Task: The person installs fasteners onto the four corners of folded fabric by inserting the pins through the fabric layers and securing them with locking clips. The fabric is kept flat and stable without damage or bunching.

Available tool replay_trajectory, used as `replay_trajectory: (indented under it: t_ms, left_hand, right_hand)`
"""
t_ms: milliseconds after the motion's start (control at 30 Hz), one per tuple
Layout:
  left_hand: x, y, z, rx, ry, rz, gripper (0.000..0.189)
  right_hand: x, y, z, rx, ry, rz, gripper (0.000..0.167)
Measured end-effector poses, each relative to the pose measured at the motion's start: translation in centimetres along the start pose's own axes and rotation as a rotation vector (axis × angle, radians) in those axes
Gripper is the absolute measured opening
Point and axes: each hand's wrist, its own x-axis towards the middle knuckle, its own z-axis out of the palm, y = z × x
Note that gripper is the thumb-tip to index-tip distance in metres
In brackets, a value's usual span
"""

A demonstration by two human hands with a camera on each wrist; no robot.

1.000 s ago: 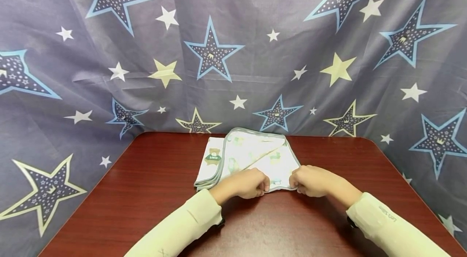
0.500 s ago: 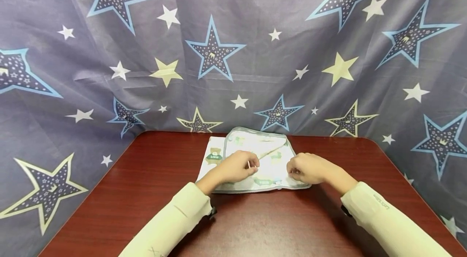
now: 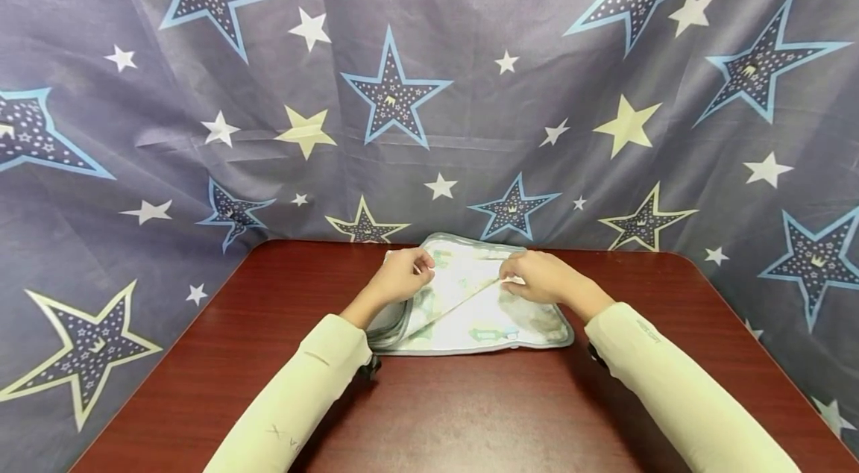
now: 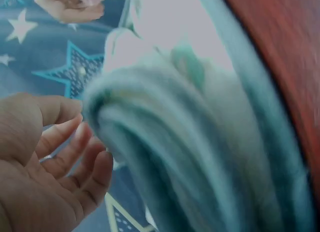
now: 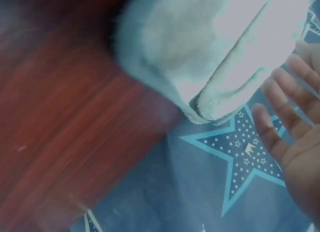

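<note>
On table (image 3: 268, 324), far edge: both hands' fingers (image 3: 421, 261) pinching folded blanket (image 3: 470, 309) edge.

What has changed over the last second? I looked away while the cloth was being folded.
Both hands moved from the near edge of the cloth to its far side: the left hand now sits at the far left corner, the right hand on the upper layer. The near edge now lies flat. The table and star backdrop are unchanged.

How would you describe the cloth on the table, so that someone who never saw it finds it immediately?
Look at the dark red table before the star curtain. At its far edge lies a folded white cloth with grey-green trim and small printed pictures, the only thing on the table, between both hands.
</note>
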Motion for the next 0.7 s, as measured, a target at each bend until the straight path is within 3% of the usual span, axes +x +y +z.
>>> replay_trajectory:
  t_ms: [233, 533, 700]
  left_hand:
    - [0.8, -1.8, -0.3, -0.059, 0.03, -0.189, 0.023]
    - [1.6, -2.9, -0.1, -0.344, -0.092, -0.515, 0.051]
    - [2.2, -3.2, -0.1, -0.492, -0.153, -0.611, 0.06]
  right_hand:
    - [3.2, 1.1, 1.1, -0.008, 0.013, 0.084, 0.025]
    - [6.0, 1.9, 2.1, 0.033, -0.087, 0.284, 0.043]
    - [6.7, 2.0, 2.3, 0.102, -0.145, 0.394, 0.056]
